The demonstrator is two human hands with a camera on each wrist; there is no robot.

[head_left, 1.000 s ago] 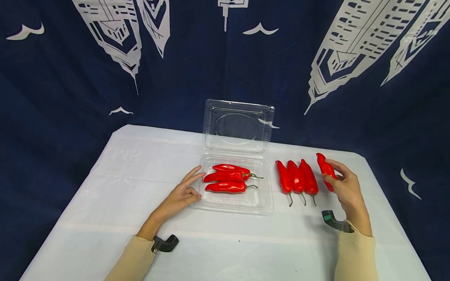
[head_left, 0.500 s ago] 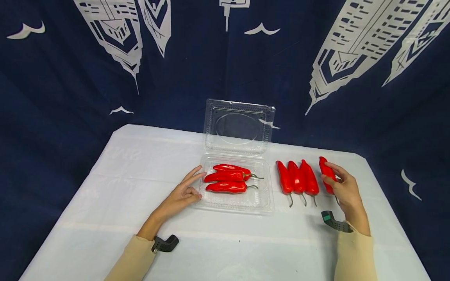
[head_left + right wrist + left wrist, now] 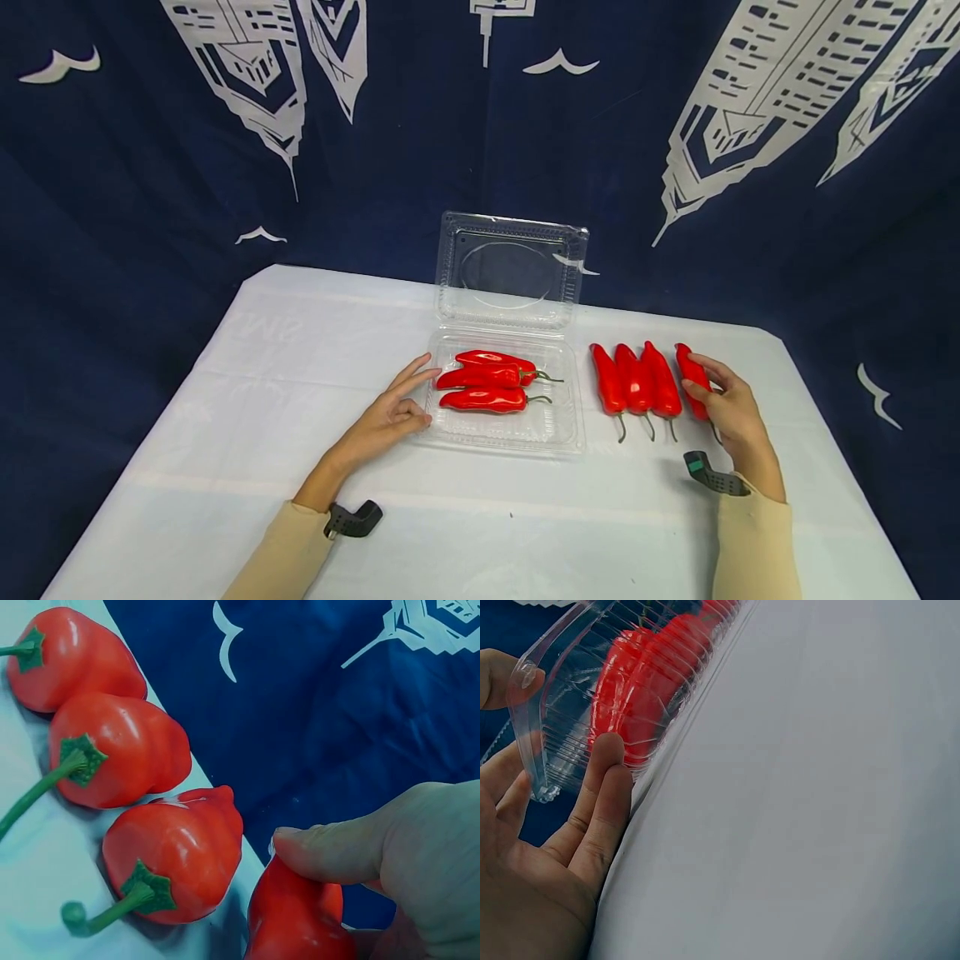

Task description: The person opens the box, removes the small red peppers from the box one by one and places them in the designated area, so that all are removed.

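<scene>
A clear plastic clamshell container (image 3: 551,429) stands with its lid (image 3: 510,271) raised, and several red chili peppers (image 3: 483,400) lie in its base. At its left edge my left hand (image 3: 386,425) holds the rim; in the left wrist view, fingers (image 3: 604,776) press the ribbed side wall. On the right, three red chili peppers (image 3: 633,379) lie side by side, green stems pointing toward me. Just right of this row, my right hand (image 3: 731,404) grips another red chili pepper (image 3: 690,371) between thumb and fingers. Whether that pepper touches the table cannot be told.
White cloth covers the table (image 3: 450,533), whose far edge runs behind the container. Beyond it hangs a dark blue curtain (image 3: 480,142) with white building and bird prints. A black strap device sits on each wrist.
My right hand has brought its chili pepper slightly toward me and closer to the row of three. The left hand and the container stay as they were.
</scene>
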